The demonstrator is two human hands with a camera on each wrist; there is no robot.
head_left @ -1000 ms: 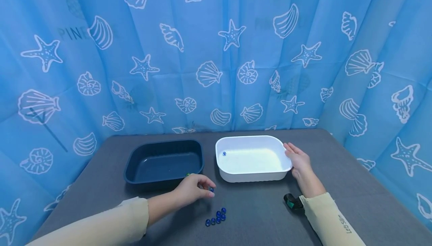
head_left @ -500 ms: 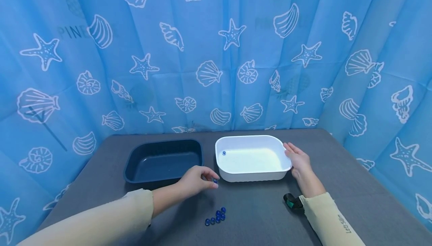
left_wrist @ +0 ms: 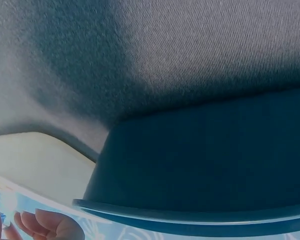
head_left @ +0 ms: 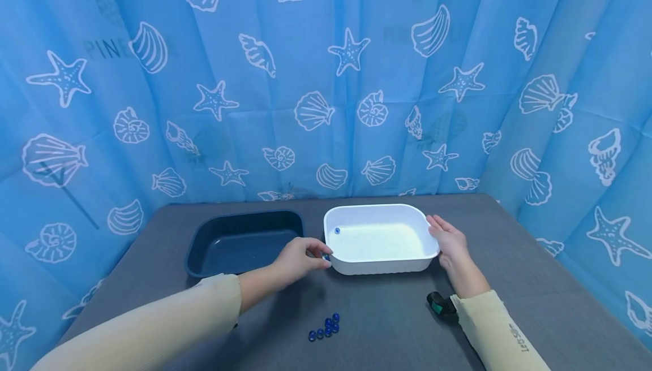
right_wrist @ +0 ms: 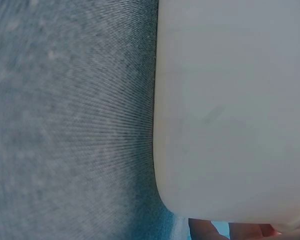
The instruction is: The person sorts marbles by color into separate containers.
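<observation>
**Blue bead, carried to the white tub's rim**

Moved since a second ago: left hand (head_left: 300,259), up from beside the loose beads to the near-left corner of the white tub (head_left: 379,239), fingers curled, a blue bead (head_left: 325,257) pinched at the fingertips.

Progress, as judged: one bead (head_left: 337,231) lies inside the white tub, just beyond the left hand; one is in transit; a cluster of six or so beads (head_left: 324,329) waits on the table, toward the person from that hand.

Right hand (head_left: 448,242): fingers straight, flat against the tub's far-side wall, holding nothing.

Materials: beads small, round, glossy blue; white tub smooth plastic, rounded corners; navy tub (head_left: 244,242) same shape, just left of the left hand; table (head_left: 387,314) covered in grey woven cloth.
</observation>
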